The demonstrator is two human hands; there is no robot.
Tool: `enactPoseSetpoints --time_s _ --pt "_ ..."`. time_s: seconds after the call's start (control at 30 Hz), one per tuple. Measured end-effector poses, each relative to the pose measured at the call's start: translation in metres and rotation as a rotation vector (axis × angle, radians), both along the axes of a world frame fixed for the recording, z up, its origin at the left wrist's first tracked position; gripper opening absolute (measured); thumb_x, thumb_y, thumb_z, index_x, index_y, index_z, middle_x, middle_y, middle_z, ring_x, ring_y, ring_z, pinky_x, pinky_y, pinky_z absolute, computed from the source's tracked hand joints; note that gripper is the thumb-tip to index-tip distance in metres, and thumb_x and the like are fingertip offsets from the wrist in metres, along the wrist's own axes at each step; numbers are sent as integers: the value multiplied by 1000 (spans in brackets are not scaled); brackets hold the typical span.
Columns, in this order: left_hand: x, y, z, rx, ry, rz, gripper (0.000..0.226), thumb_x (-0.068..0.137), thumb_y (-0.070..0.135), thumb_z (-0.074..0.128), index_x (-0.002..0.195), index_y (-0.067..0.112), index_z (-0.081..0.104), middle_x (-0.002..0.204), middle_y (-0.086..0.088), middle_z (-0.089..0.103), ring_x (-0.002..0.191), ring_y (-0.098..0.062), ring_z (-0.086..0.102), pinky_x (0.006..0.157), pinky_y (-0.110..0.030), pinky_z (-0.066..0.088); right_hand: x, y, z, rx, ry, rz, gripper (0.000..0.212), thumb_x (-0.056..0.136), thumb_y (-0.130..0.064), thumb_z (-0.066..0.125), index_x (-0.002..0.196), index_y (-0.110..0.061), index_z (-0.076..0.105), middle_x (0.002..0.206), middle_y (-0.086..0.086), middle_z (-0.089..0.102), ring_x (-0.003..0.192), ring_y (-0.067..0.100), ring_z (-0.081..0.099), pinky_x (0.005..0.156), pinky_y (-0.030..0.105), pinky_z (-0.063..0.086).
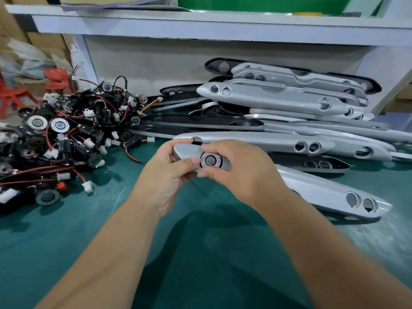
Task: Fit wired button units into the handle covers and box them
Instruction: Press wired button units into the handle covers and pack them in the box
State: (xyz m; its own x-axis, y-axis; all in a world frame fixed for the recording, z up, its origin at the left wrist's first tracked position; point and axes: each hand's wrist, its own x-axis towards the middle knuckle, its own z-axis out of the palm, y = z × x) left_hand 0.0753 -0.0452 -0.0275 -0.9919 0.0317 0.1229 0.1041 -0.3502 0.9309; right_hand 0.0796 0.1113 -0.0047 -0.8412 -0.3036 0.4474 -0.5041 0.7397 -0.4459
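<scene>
Where the two hands meet at the middle of the view, a silver handle cover [185, 151] is held just above the green work mat [200, 241], with a round button unit [210, 160] sitting in a hole near its rounded left end. The left hand [166, 175] grips that end: its thumb lies across the cover's top face, just beside the button, and its other fingers curl round the far edge. The right hand [243, 172] pinches the button unit's rim between the curled forefinger above and the thumb below; its remaining fingers are folded out of sight, so I cannot tell how they lie. From under the right hand a long silver body runs toward the lower right and ends in two round holes; it appears to be the same cover. Behind and to the right lies a loose stack of more handle covers [289, 101], silver ones and black ones, crossing each other. To the left is a tangled heap of wired button units [64, 139], black barrels with red and black leads and white plug connectors. A white shelf [200, 25] spans the back, above the mat. At the far left stand red plastic stools [55, 79] and brown cardboard boxes [44, 43].
</scene>
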Motion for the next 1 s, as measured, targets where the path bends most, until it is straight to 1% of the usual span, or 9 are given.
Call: enactPoseSetpoints --time_s 0.13,0.3,0.43,0.5,0.57,0.67,0.77,0.9,1.0 --pt "-1 0 -3 -94 21 31 33 83 -4 63 104 21 59 77 -2 60 70 -15 59 67 -26 48 -5 7 5 86 -67 100 48 83 -41 67 129 -40 54 139 -15 46 126 -1 36 105 15 23" --pt "1 -2 -2 -227 40 59 44 64 16 78 98 37 60 83 -5 58 78 -17 55 81 -37 45 -5 18 12 55 -170 104 52 83 -46 64 133 -44 48 130 -23 45 117 -11 36 90 -3 20" --pt "4 -1 2 -305 39 99 37 54 33 78 80 53 62 91 -14 54 82 -24 49 90 -45 44 -13 27 20 152 -365 -47 53 80 -64 55 127 -39 51 109 -21 51 102 2 47 75 18 33" --pt "5 -1 3 -346 32 107 38 48 42 78 80 54 61 103 -27 59 90 -28 54 101 -56 43 -14 24 22 200 -401 -72 55 80 -65 54 125 -34 53 111 -16 54 100 6 48 76 23 34" --pt "6 -1 3 -367 37 118 38 46 45 77 79 55 61 112 -30 60 98 -34 60 101 -59 42 -14 21 21 179 -427 -77 51 81 -64 55 121 -33 56 111 -15 58 99 8 51 78 26 38" --pt "6 -5 3 -449 29 83 40 49 46 77 83 56 59 110 -29 60 103 -44 58 100 -59 43 -13 18 20 163 -444 -92 42 82 -62 56 110 -32 60 101 -12 62 94 10 56 82 29 46" --pt "6 -7 1 -528 32 60 39 59 38 76 86 58 57 94 -21 59 84 -32 55 96 -59 44 -13 15 20 182 -441 -111 39 83 -60 54 108 -31 60 100 -9 63 93 12 57 85 30 47" --pt "6 -3 2 -466 6 88 37 60 30 75 81 55 59 108 -30 60 96 -45 59 96 -58 46 -11 14 19 187 -436 -105 40 84 -58 54 111 -29 60 103 -10 63 95 12 56 84 30 46" --pt "3 -3 -3 -420 -11 85 36 59 25 75 82 48 62 103 -20 66 88 -32 65 90 -46 54 -10 14 18 188 -429 -99 39 85 -57 56 111 -29 59 103 -11 63 93 11 56 81 28 46"
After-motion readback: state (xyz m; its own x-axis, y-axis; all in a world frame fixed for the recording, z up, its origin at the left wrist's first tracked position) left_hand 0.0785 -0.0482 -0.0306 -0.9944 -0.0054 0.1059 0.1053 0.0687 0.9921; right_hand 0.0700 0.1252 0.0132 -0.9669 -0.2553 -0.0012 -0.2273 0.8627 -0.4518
